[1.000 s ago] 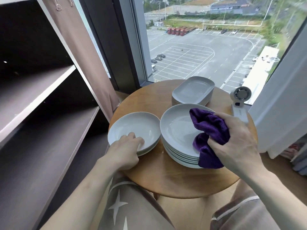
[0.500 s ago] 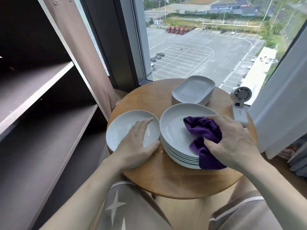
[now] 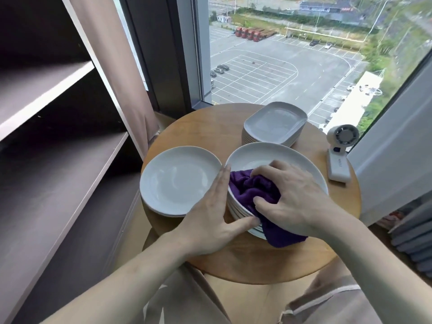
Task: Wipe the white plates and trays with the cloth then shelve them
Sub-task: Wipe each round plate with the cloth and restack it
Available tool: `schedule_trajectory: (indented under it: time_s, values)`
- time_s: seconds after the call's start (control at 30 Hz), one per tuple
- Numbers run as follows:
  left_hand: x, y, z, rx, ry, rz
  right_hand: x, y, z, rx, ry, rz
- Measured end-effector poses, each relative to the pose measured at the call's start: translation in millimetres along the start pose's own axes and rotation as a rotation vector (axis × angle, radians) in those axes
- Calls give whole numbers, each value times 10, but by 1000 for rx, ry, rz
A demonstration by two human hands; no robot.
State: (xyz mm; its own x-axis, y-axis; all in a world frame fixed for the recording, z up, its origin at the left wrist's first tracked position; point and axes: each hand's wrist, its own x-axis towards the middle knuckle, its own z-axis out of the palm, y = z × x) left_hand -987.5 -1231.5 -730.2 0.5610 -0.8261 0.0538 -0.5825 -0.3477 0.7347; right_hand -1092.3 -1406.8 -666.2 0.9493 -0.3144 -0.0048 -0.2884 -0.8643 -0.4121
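The purple cloth (image 3: 254,190) lies bunched in the top plate of the round stack (image 3: 275,153) mid-surface (image 3: 245,263), spilling over its near rim. The right hand (image 3: 297,199) clutches it, fingers curled. The left hand (image 3: 210,218), fingers straight, braces the stack's left rim. More plates (image 3: 177,181) sit at the left edge, trays (image 3: 275,122) at the far edge.

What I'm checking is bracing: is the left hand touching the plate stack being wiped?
Touching. Head view: the left hand braces the plate stack, thumb on its edge, fingers along its rim.
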Motion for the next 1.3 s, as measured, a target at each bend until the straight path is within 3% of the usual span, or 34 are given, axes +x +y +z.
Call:
schedule_trajectory:
  time_s: [0.17, 0.4, 0.83, 1.3]
  values:
    - [21, 15, 22, -75, 33, -20, 358, -100, 226, -58, 154, -5]
    - [20, -4, 32, 73, 3, -1, 662, 100, 300, -198, 278, 122]
    - [-2, 28, 1, 147, 6, -74, 303, 420, 61, -509, 181, 202]
    - [24, -15, 7, -127, 28, -101, -147, 113, 26, -152, 95, 285]
